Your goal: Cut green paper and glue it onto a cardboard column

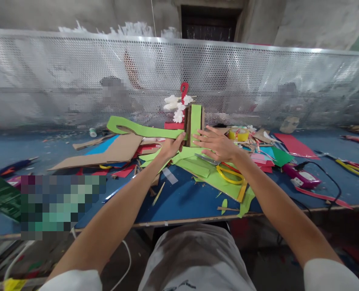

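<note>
- Blue table (pixel 184 204), super messy: cardboard scraps (pixel 119 148) and green paper scraps (pixel 197 167). Perforated metal screen (pixel 243 81) behind, rough grey wall (pixel 315 24) beyond.
- Cloudy jar (pixel 289 125) near the screen, can't tell what's inside.
- Green-faced cardboard piece (pixel 195 119) is mid-table, left hand (pixel 172 148) clamped on its base, right hand (pixel 217 144) flat against it, fingers spread.

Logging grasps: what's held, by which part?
Left grip holds curved green strip by its uncurled end; right grip touches upright green block, hold unclear.
</note>
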The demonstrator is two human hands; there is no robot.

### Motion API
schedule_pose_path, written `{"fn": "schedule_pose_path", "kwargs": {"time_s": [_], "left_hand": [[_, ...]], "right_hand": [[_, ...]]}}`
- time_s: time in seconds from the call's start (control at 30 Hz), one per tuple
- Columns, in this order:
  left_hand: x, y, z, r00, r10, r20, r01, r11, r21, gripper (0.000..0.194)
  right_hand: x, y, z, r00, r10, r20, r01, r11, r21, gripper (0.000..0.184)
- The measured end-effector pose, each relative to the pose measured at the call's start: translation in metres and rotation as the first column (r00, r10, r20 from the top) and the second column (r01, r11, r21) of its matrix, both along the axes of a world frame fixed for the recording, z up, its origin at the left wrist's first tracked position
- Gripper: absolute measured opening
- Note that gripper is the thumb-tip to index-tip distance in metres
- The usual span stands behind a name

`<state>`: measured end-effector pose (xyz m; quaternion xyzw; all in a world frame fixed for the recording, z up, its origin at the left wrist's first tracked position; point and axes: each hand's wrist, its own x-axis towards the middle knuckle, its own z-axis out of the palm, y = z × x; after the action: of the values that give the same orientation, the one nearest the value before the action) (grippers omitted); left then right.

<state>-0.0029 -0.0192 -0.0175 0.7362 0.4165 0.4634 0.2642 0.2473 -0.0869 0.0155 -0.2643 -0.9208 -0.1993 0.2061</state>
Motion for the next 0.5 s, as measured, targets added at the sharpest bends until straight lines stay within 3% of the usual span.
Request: {"fn": "schedule_pose_path", "kwargs": {"time_s": [0.5], "left_hand": [[0.0039, 0.0069, -0.0059, 0.998, -0.001, 0.069, 0.003, 1.0, -0.018, 0.057]], "right_hand": [[-0.0014, 0.0041, -0.0036, 1.0, 0.014, 0.004, -0.014, 1.0, 0.009, 0.047]]}}
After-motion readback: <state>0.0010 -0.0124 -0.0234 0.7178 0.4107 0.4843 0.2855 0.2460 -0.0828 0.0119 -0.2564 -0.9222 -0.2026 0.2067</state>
